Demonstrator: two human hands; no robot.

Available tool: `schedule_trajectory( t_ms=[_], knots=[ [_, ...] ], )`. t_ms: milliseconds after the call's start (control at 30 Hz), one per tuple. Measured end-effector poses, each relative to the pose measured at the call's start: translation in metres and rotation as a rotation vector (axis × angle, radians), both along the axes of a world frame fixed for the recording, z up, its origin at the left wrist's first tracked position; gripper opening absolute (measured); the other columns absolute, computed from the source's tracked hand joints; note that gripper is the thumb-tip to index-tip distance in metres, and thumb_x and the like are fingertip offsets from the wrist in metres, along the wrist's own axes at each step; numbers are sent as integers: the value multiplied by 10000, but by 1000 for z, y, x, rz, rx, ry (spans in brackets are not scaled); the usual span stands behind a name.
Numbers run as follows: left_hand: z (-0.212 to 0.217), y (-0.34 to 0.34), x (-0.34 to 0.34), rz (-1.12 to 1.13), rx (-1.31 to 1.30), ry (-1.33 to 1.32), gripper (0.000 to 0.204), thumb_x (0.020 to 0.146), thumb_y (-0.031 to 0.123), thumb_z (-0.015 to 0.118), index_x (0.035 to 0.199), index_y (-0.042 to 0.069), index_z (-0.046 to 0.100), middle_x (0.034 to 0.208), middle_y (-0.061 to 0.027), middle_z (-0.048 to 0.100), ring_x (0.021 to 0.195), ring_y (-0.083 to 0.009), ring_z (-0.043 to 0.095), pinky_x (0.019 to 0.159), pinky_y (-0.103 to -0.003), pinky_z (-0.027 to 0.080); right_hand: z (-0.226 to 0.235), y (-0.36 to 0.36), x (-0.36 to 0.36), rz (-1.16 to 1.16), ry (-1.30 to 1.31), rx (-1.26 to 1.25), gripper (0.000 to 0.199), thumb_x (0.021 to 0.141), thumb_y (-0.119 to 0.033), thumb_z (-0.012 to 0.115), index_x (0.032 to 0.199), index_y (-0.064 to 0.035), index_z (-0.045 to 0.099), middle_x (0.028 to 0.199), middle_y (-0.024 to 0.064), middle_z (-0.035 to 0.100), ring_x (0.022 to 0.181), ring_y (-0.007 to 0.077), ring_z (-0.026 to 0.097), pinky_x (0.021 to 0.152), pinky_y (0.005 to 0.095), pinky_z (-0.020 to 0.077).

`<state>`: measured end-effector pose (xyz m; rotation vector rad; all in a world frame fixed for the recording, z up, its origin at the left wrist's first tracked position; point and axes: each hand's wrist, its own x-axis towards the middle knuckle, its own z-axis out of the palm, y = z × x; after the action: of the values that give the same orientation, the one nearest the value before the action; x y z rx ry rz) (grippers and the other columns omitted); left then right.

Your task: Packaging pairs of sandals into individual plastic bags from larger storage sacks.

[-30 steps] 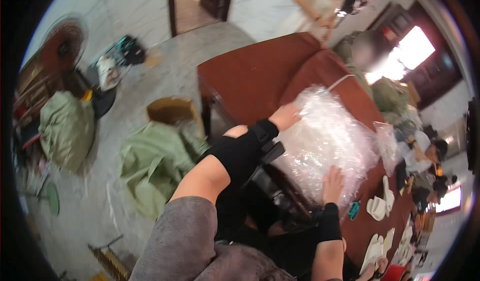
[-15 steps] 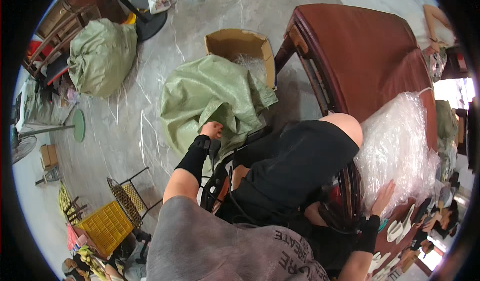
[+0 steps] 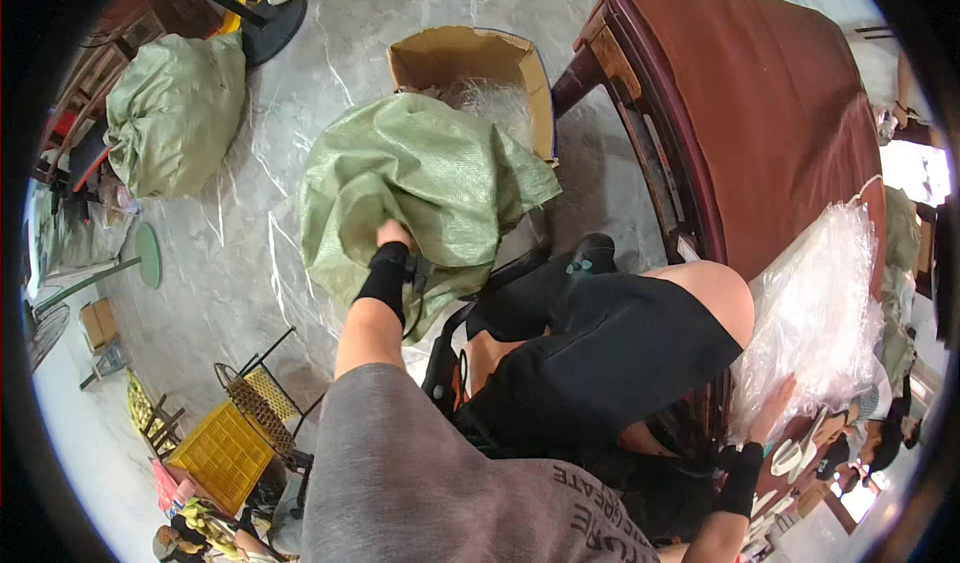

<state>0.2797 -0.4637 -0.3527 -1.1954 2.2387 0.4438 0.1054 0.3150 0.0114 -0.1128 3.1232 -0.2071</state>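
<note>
Floor gap [image 3: 270,133] between near sack [image 3: 435,153] and far sack [image 3: 180,108]; carton [image 3: 545,113] blocks beyond near sack, bent knee [image 3: 715,293] toward plastic [image 3: 815,293].

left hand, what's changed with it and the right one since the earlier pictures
The left hand left the clear plastic on the brown table, moved left to the nearer green sack, and now reaches into its folds, fingers hidden. The view swung left and down. The right hand stayed on the plastic.

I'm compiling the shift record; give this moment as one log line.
left hand: at green sack, fingers hidden | right hand: on clear plastic | plastic: on brown table
</note>
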Motion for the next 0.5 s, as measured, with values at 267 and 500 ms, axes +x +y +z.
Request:
schedule_trajectory(
  t_ms=[267,500],
  knots=[
    [-15,100,12,195,-42,86,456,844,112,537,1286,5,498,1338,-274,459,1177,-382,514,911,-450,484,-4,7,0,-26,-118,22,536,997,-193,293,1490,-18,176,1554,181,152,1447,298,110,1176,394,78],
    [-87,69,20,174,-65,-3,389,853,309,592,1122,34,651,1203,-206,600,1047,-373,601,906,-456,483,-1,-21,3,-170,-129,-194,558,1017,-280,286,1492,-15,161,1566,163,118,1451,284,97,1175,389,69]
  ],
)
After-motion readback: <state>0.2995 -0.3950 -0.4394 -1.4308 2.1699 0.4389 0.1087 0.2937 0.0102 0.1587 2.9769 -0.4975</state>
